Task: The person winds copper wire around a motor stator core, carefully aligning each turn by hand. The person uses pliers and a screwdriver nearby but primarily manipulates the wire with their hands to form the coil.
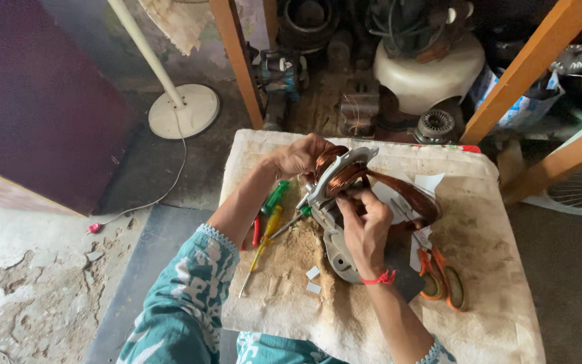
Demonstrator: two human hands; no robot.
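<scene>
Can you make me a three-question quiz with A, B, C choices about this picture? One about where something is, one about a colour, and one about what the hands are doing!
1. Where are the scissors?
A. On the right side of the padded table
B. On the floor by the fan stand
C. In the left hand

2. What colour is the wire coil?
A. Blue
B. Copper brown
C. White

3. What are the two hands doing?
A. Resting flat on the table
B. Both gripping the metal motor part with the coil
C. Holding screwdrivers

Answers:
1. A, the orange-handled scissors lie on the table to the right.
2. B, the coil shines copper brown.
3. B, the left hand and right hand both hold the motor part; the screwdrivers lie loose.
</scene>
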